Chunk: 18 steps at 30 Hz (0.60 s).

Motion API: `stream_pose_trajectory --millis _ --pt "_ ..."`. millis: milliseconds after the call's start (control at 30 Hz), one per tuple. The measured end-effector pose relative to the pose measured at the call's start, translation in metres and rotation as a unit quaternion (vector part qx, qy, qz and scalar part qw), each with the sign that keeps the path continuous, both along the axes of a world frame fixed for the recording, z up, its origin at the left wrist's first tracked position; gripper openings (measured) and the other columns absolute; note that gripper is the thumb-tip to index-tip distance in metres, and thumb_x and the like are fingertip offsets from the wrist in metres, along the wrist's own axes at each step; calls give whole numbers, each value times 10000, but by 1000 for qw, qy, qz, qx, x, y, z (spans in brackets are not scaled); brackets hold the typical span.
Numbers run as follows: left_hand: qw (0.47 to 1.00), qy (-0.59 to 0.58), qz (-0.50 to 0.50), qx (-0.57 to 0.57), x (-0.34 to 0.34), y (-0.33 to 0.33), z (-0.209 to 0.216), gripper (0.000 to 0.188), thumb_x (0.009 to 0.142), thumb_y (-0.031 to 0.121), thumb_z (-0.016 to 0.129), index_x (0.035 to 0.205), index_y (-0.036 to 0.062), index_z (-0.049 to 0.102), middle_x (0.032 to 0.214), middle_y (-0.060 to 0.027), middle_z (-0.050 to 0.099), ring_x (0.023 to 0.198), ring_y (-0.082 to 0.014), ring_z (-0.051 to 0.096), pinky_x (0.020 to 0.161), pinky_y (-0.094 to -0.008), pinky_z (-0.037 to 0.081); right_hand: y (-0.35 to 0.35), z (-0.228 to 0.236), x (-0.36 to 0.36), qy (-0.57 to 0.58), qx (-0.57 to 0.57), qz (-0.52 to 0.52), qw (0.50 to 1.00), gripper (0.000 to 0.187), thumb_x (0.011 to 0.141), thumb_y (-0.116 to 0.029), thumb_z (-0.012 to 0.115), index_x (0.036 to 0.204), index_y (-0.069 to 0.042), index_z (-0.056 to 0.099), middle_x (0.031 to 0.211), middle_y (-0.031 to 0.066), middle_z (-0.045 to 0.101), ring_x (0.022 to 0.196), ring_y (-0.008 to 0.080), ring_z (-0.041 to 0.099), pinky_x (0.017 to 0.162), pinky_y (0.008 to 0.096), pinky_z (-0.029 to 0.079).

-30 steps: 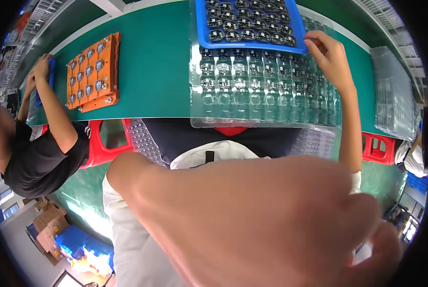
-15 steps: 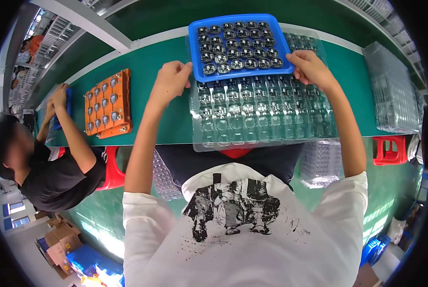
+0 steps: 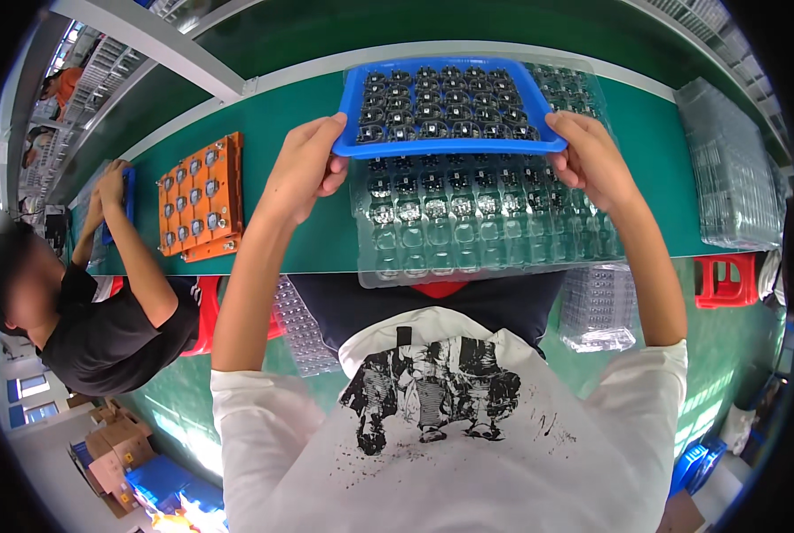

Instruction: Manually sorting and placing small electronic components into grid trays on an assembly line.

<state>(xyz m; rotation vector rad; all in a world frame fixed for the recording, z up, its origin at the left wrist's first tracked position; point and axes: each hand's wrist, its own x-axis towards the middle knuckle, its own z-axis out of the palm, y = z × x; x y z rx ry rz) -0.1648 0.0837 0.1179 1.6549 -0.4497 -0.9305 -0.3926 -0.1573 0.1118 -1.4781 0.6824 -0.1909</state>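
Blue tray [image 3: 450,147] held on both sides

I see a person in a white shirt [image 3: 468,480] at a green worktop [image 3: 277,115]. Both arms reach out in front. The left hand [image 3: 306,167] has its grip pinched on the left side of the blue tray, near the front corner. Its thumb is up by the rim and its fingers curl lower down. The right hand [image 3: 591,160] does the same on the other side — its grip is shut on the rim there too.

The blue tray is out past the middle of the worktop, over the far part of a clear sheet [image 3: 481,258]. I can't tell if the two touch. Lots of dark, shiny round bits [image 3: 428,114] sit in the blue tray in rows. The clear sheet is full of little cups, and dark bits show in the rows close to the blue tray. The near edge of the clear sheet is right by the person's lap.

Off to the left lies an orange block [image 3: 232,191] with small round pieces on top, set in rows. Over to the right stands a tall pile of clear trays [image 3: 730,173]. A co-worker [image 3: 104,342] in a black top is on the left — their hands [image 3: 106,188] are together by another blue thing [image 3: 130,200]. A red stool [image 3: 726,281] is on the floor at the right.
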Motion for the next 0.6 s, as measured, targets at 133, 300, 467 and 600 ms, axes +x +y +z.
stream_pose_trajectory --millis 133,300,467,600 --pt "1000 20 2 -8 -11 14 7 346 1024 311 472 767 79 475 596 22 408 442 -66 367 386 -238 206 15 8 -12 -8 42 -8 999 330 987 -335 536 773 -91 476 554 3 468 382 68 380 352 217 267" --pt "999 30 -2 -20 -17 25 9 354 1025 306 469 745 89 468 599 19 410 445 -68 379 391 -235 207 23 11 -18 5 56 -13 998 326 986 -337 536 780 -91 476 553 9 478 380 73 385 350 220 272" --pt "1000 15 -6 -18 -20 32 4 372 1026 319 472 732 92 469 597 24 420 442 -64 378 398 -235 216 28 11 -24 7 44 0 999 330 986 -349 542 789 -90 484 555 10 488 379 69 387 348 213 271" --pt "1000 -15 -16 -1 -22 39 -4 352 1028 347 484 778 100 481 606 28 422 453 -52 375 397 -209 248 26 2 -26 9 45 9 999 335 983 -358 556 787 -93 495 564 5 504 386 62 405 351 205 271"
